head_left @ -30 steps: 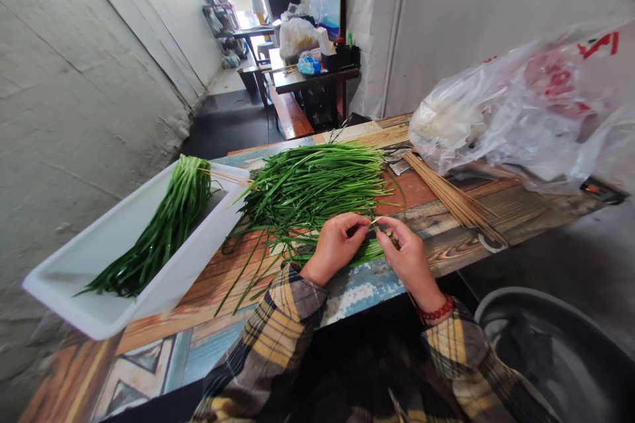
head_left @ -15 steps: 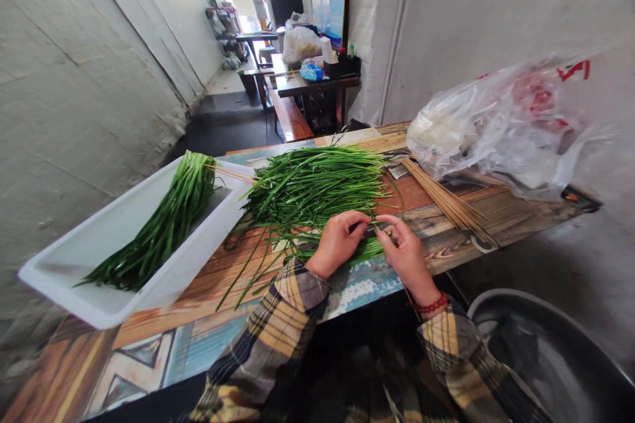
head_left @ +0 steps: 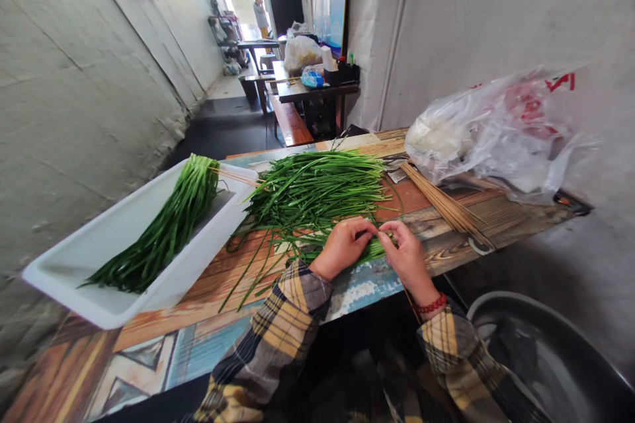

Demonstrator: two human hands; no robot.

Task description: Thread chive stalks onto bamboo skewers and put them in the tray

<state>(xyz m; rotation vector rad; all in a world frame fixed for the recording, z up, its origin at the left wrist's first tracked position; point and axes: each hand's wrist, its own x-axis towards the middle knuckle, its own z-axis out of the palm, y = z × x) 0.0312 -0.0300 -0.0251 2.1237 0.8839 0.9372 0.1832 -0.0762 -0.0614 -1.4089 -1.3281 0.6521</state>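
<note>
Both hands meet over a small bunch of green chives [head_left: 373, 251] at the table's near edge. My left hand [head_left: 344, 246] is closed, thumb and forefinger pinched on what looks like a chive stalk, mostly hidden by the fingers. Facing it, my right hand [head_left: 404, 252] pinches close to the left fingertips. A thin bamboo skewer [head_left: 411, 303] slants down from under the right palm past the wrist; its upper end is hidden. Just beyond the hands lies a large heap of chives [head_left: 317, 188], pale ends to the right.
On the left, a white plastic tray [head_left: 59, 271] holds skewered chives [head_left: 169, 231]. Loose bamboo skewers [head_left: 444, 201] lie at right beside a clear plastic bag [head_left: 496, 132]. A grey tub [head_left: 496, 297] stands below right. Farther off are tables, a bench [head_left: 292, 120] and a person [head_left: 260, 16].
The fingertips of both hands have drawn together, and the left fingers have curled in more. The view has shifted slightly; the chives, tray and bag stay in place.
</note>
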